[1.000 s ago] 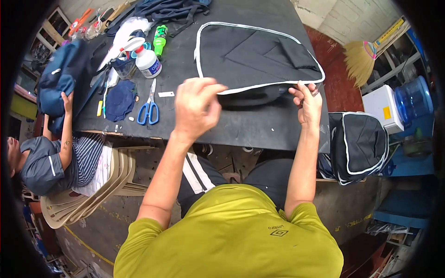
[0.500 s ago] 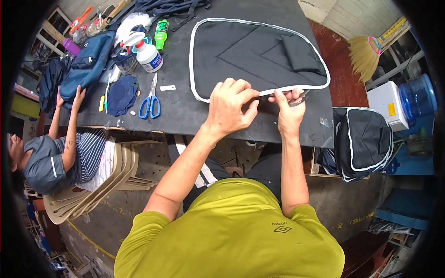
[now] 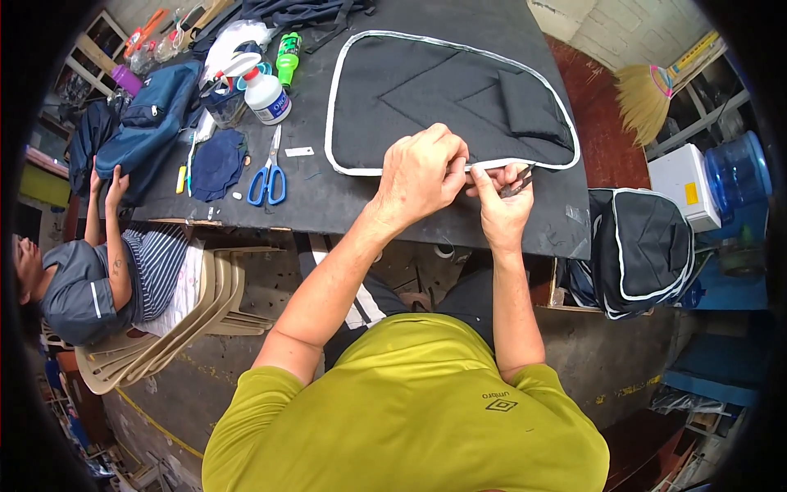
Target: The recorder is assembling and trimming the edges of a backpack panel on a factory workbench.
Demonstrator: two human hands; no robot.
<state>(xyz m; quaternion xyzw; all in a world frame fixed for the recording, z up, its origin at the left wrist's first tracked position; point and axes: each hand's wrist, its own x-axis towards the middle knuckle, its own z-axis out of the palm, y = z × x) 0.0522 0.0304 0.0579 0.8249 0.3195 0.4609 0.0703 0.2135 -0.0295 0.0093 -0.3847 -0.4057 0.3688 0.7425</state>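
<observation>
Head view: flat black fabric bag panel with white piped edging [image 3: 447, 102] lies on the dark counter [image 3: 328, 201], its near edge at both hands; left hand [image 3: 418, 172] is closed, pinching the near piping, right hand [image 3: 502, 205] is closed around a small dark metal snip tool [image 3: 520, 182] touching that same edge. Risk, as I judge it: fingers sit just beside the tool tip, so a slip could nick a fingertip or cut the piping, and the panel could slide if the pinch loosens. Blue-handled scissors [image 3: 269, 176] and white glue bottle [image 3: 266, 97] lie well apart to the left.
</observation>
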